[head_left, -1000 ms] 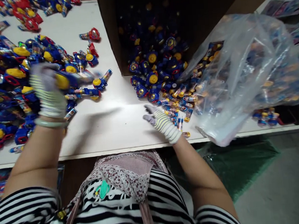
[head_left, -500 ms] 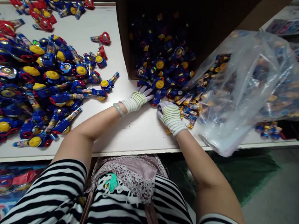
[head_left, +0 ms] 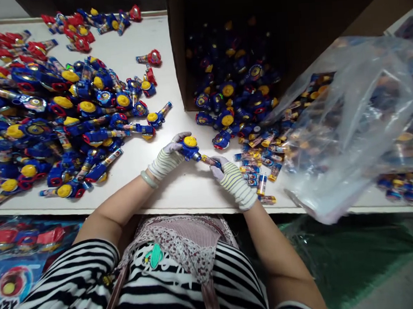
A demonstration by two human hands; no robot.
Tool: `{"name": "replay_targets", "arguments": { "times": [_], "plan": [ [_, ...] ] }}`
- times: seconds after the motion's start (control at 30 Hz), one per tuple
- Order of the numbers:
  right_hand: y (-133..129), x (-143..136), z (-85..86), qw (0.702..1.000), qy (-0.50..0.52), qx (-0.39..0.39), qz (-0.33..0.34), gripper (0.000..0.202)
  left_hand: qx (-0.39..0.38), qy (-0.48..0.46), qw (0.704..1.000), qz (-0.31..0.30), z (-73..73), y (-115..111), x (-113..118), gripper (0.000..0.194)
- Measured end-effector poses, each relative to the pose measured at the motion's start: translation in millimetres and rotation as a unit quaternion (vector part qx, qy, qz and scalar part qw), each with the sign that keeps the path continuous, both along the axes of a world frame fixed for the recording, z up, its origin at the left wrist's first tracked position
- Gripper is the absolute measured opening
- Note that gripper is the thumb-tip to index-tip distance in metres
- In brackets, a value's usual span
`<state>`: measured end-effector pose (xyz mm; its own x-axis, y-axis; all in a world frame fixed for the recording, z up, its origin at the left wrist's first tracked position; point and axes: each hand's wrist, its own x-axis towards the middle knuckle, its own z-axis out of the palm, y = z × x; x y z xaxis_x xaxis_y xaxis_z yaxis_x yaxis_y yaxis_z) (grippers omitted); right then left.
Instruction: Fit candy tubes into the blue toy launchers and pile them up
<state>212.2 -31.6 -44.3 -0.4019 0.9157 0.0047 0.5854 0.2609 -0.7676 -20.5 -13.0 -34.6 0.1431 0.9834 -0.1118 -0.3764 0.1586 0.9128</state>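
In my gloved left hand point(head_left: 168, 158) is a blue toy point(head_left: 191, 149) with a round yellow knob, held near the middle of the table. My gloved right hand point(head_left: 233, 181) pinches a small printed tube point(head_left: 210, 161) with a yellow end. The tube's yellow end points at the toy's grey socket; whether the two touch I cannot tell. Just right of my right hand lies a loose pile of similar tubes point(head_left: 262, 184). Beyond my hands, more blue toys point(head_left: 227, 119) spill from an open cardboard box point(head_left: 178, 58).
Blue toys with tubes attached point(head_left: 88, 106) are heaped on the left of the white table point(head_left: 153, 195). Several red toys point(head_left: 80, 43) lie behind them. A clear plastic bag point(head_left: 333, 174) of small parts rests on the right, hanging over the front edge.
My left hand has drawn back from the box's mouth with a blue toy. My right hand has come away from the pile with a tube, and the two pieces are now brought close together.
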Motion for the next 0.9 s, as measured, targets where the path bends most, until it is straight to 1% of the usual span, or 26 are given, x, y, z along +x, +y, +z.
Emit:
{"name": "replay_targets", "arguments": {
  "times": [0.07, 0.13, 0.2, 0.3, 0.37, 0.4, 0.47, 0.5, 0.53, 0.57, 0.6, 0.67, 0.7, 0.73, 0.77, 0.83, 0.9],
  "plan": [
    [-5.4, -6.6, 4.1, 1.0, 0.02, -0.012, 0.013, 0.036, 0.008, 0.051, 0.996, 0.069, 0.2, -6.2, 7.5, 0.048],
    [-12.8, -14.2, 7.6, 1.0, 0.009, -0.025, 0.012, 0.035, 0.036, 0.12, 0.983, 0.131, 0.2, -7.4, 13.9, 0.047],
    [-18.9, -21.0, 10.0, 1.0, -0.02, -0.022, -0.001, 0.037, 0.053, 0.157, 0.974, 0.153, 0.8, -7.2, 18.6, 0.048],
    [-22.1, -27.8, 13.1, 0.996, -0.083, 0.009, -0.011, 0.04, 0.058, 0.159, 0.969, 0.18, 2.8, -9.1, 23.8, 0.047],
    [-21.3, -29.6, 15.5, 0.992, -0.124, 0.026, -0.002, 0.04, 0.066, 0.164, 0.964, 0.201, 4.1, -11.9, 26.7, 0.047],
    [-21.0, -29.9, 16.7, 0.99, -0.14, 0.032, 0.004, 0.039, 0.068, 0.167, 0.963, 0.202, 4.8, -13.5, 27.9, 0.046],
    [-21.8, -30.3, 17.8, 0.989, -0.147, 0.029, 0.008, 0.039, 0.072, 0.176, 0.966, 0.177, 6.6, -17.0, 29.3, 0.046],
    [-23.3, -30.6, 17.4, 0.992, -0.126, 0.013, 0.005, 0.039, 0.078, 0.181, 0.967, 0.159, 8.0, -18.8, 29.2, 0.046],
    [-25.3, -31.3, 16.1, 0.996, -0.084, -0.019, 0.002, 0.041, 0.089, 0.184, 0.968, 0.143, 9.8, -20.5, 28.6, 0.047],
    [-27.6, -32.5, 14.0, 0.997, -0.023, -0.069, 0.005, 0.045, 0.104, 0.185, 0.969, 0.13, 12.0, -22.0, 27.3, 0.047],
    [-29.8, -34.0, 11.3, 0.99, 0.049, -0.134, 0.016, 0.051, 0.12, 0.186, 0.968, 0.119, 14.4, -23.2, 25.5, 0.048],
    [-32.6, -37.6, 6.0, 0.947, 0.178, -0.263, 0.049, 0.065, 0.147, 0.188, 0.967, 0.093, 19.0, -23.7, 20.9, 0.048],
    [-32.6, -39.1, 4.2, 0.931, 0.21, -0.295, 0.053, 0.07, 0.156, 0.192, 0.965, 0.084, 20.5, -22.9, 18.5, 0.048],
    [-31.7, -40.2, 3.5, 0.927, 0.218, -0.301, 0.043, 0.072, 0.162, 0.202, 0.962, 0.084, 21.2, -21.5, 16.6, 0.048],
    [-30.1, -40.6, 3.9, 0.935, 0.209, -0.284, 0.024, 0.069, 0.166, 0.214, 0.958, 0.095, 20.9, -19.7, 15.4, 0.048],
    [-27.0, -40.2, 7.6, 0.963, 0.157, -0.215, -0.035, 0.059, 0.163, 0.234, 0.949, 0.137, 17.5, -16.3, 15.6, 0.048],
    [-27.6, -40.8, 12.3, 0.977, 0.114, -0.167, -0.066, 0.05, 0.146, 0.233, 0.948, 0.163, 11.5, -14.7, 18.9, 0.046]
  ]
}}
